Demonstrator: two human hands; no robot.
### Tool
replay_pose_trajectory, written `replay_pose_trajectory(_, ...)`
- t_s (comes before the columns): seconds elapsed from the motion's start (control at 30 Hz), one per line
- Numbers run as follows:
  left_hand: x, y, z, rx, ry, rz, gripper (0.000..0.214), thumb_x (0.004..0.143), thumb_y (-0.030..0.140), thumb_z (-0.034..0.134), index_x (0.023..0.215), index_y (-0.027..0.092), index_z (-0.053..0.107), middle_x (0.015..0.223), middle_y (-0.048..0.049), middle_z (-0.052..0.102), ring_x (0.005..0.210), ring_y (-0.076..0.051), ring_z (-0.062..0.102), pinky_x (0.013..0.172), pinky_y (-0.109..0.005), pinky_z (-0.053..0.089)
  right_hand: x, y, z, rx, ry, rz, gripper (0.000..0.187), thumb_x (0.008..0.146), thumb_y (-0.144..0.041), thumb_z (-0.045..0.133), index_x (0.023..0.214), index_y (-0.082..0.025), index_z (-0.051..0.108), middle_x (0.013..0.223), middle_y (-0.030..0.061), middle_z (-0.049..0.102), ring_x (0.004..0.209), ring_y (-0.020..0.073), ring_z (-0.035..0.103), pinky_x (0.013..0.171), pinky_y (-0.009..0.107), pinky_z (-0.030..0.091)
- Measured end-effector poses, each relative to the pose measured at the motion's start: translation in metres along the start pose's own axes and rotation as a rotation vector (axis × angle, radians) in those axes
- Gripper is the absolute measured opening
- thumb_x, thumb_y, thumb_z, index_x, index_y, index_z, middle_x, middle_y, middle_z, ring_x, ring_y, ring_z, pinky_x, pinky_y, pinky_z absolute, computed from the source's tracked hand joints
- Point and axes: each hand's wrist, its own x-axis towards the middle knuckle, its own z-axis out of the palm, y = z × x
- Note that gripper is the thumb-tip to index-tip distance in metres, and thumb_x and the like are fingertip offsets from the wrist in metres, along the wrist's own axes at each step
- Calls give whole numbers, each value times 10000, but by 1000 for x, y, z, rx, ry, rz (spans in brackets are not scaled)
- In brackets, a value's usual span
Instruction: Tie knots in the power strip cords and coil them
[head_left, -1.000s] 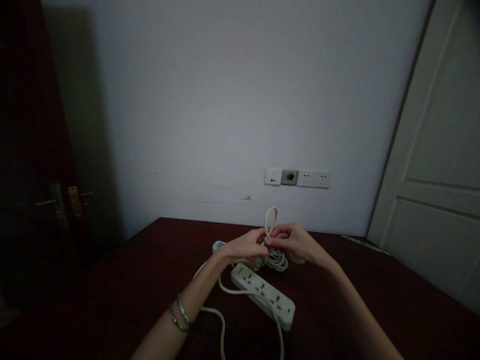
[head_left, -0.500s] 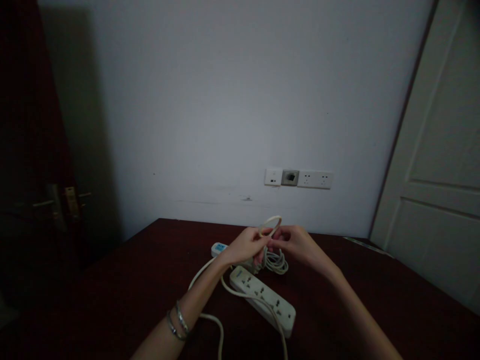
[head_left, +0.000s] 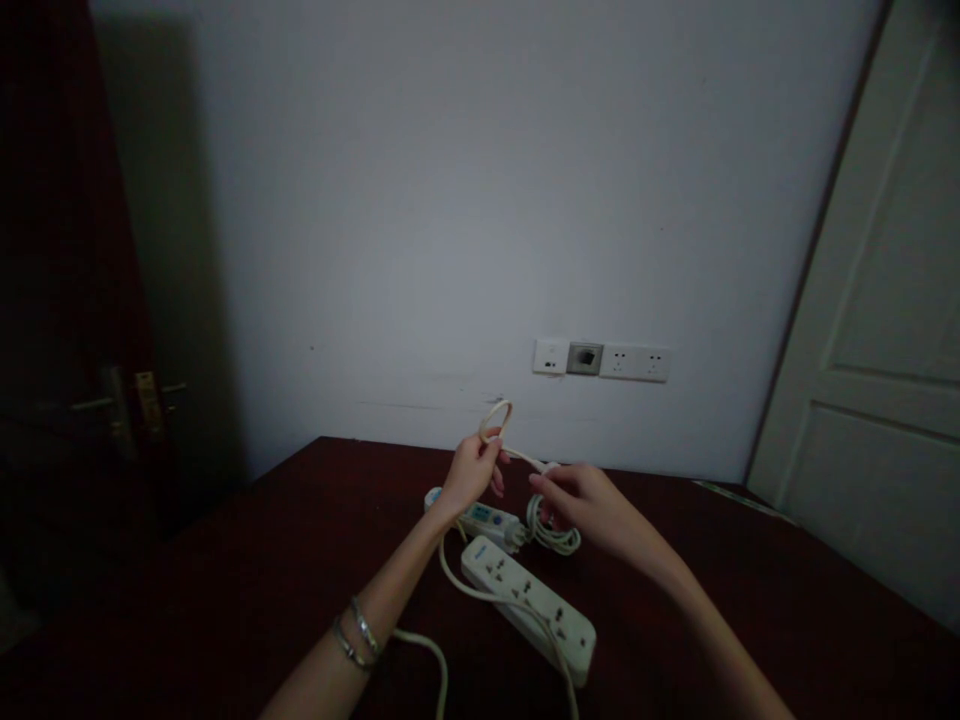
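My left hand point(head_left: 474, 468) pinches a cream cable point(head_left: 496, 407) that stands up in a small loop above the fingers. From there the cable runs right to a whitish end piece, held in the fingertips of my right hand point(head_left: 574, 495); its exact shape is partly hidden. Below the hands lies a white power strip point(head_left: 517, 592) with several sockets, a cream cord crossing over it. Behind the strip sits a white device with a small display point(head_left: 487, 516), partly covered by my left wrist. A coiled cable point(head_left: 559, 537) rests under my right hand.
Everything lies on a dark red table point(head_left: 300, 550) against a pale wall. Wall sockets point(head_left: 634, 363) and a switch plate point(head_left: 550, 356) are above its back edge. A white door point(head_left: 885, 420) stands at the right, a dark door with a handle point(head_left: 94, 405) at the left.
My hands have moved apart, the left one shifting left with the cable loop. A stretch of cable now shows between them, and the display device has come into sight.
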Motion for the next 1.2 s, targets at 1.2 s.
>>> replay_pose_trajectory(1.2,-28,20,19,327,-491,285,439,901,327,388,1321,211,446,1131,-93,571,950,-189,549,684,-240,473,39,63,11,1201,345,204,73,795,-183,581,728,-173,608,741,59,652,720,163,647,705,281,540)
